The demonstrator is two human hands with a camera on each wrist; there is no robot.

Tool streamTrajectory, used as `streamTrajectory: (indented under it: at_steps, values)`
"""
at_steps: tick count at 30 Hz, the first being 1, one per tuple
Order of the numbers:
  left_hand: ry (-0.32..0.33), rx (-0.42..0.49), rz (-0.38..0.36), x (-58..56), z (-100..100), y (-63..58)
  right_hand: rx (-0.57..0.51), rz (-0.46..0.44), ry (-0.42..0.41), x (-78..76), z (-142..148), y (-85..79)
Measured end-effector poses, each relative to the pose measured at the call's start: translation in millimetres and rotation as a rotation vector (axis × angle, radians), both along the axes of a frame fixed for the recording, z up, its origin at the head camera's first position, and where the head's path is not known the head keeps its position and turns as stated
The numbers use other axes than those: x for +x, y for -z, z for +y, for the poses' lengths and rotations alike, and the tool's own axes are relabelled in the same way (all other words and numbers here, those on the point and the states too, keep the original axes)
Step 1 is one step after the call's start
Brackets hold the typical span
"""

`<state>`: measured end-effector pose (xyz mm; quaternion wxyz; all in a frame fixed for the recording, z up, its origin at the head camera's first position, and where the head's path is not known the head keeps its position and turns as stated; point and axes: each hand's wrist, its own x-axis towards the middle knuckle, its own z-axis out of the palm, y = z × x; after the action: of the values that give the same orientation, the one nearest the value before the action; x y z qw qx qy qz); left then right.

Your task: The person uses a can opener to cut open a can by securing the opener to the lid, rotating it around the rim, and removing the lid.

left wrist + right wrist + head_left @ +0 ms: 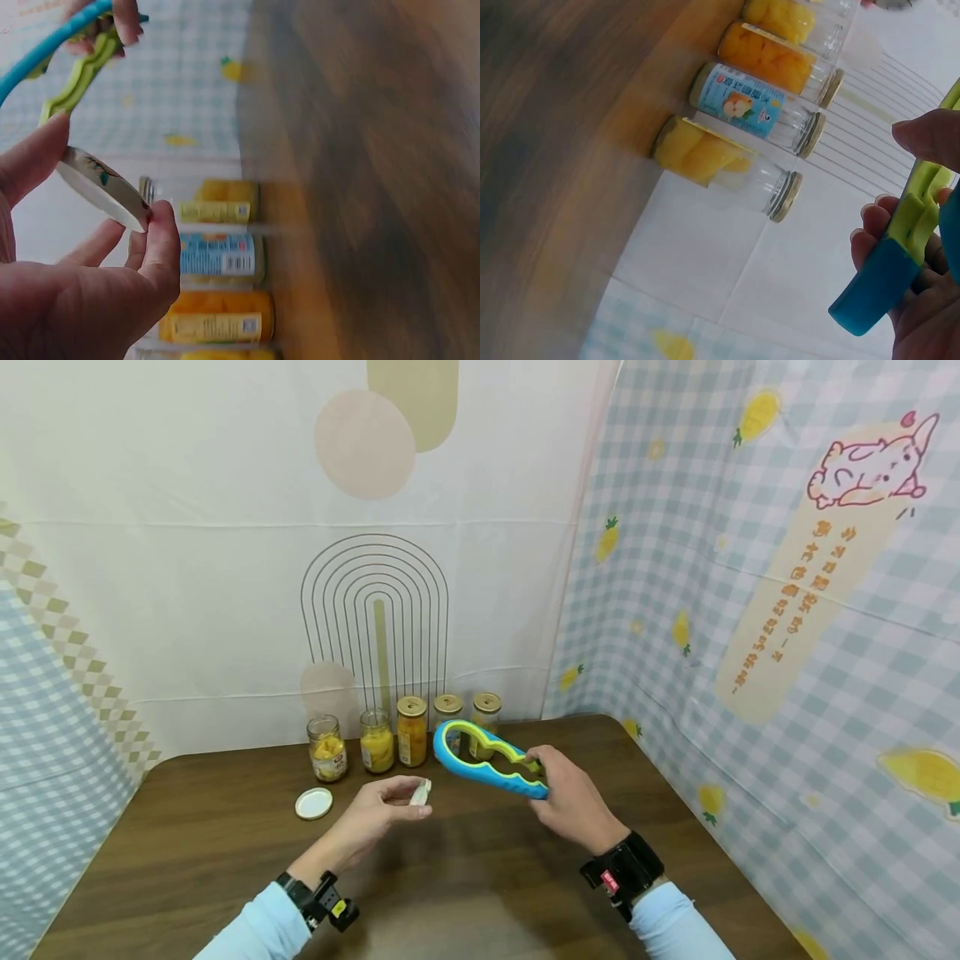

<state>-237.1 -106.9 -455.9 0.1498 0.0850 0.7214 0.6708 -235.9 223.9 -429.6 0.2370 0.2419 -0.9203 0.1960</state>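
My left hand (375,814) pinches a jar lid (105,191) by its rim between thumb and fingers, its pale inside showing in the left wrist view. My right hand (573,797) grips the handle end of a blue and lime-green jar opener (491,781) with a looped, wavy-edged body. The opener is held up off the table, its loop overlapping the two rightmost jars in the head view. Two lidless jars of yellow fruit, one at far left (327,752) and one beside it (377,745), stand at the back. A white lid (313,803) lies inside-up in front of them.
Three more jars with gold lids continue the row: one of orange fruit (412,735), one with a blue label (742,103) and one of pale yellow pieces (705,157). The brown wooden table (465,893) meets a white cloth backdrop (225,610) behind and a checked cloth (675,568) at right.
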Motion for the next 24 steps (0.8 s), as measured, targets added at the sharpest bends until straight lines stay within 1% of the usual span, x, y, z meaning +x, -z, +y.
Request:
streamTrajectory:
  at_steps: [6,9,12,14,16,19,24]
  values:
    - [-0.081,-0.187,0.150,1.9,-8,3.1,-0.001,-0.004,0.000,-0.7,3,-0.6]
    - [-0.128,-0.273,0.221,0.3,-7,6.1,0.001,-0.007,0.003,-0.5,3,-0.3]
    - [-0.180,-0.389,0.286,-1.9,-5,11.3,0.006,-0.009,0.013,-0.6,3,1.3]
    - [-0.203,-0.469,0.324,-3.5,-4,14.4,0.007,-0.010,0.016,-0.5,3,2.1]
    - [-0.207,-0.543,0.357,-5.5,-3,17.2,0.004,-0.010,0.018,-0.4,3,2.9]
    - [-0.192,-0.645,0.393,-9.9,-5,20.9,-0.003,-0.014,0.017,0.2,3,3.7]
    - [-0.153,-0.777,0.373,-18.2,-12,27.1,-0.004,-0.019,0.017,1.3,4,5.1]
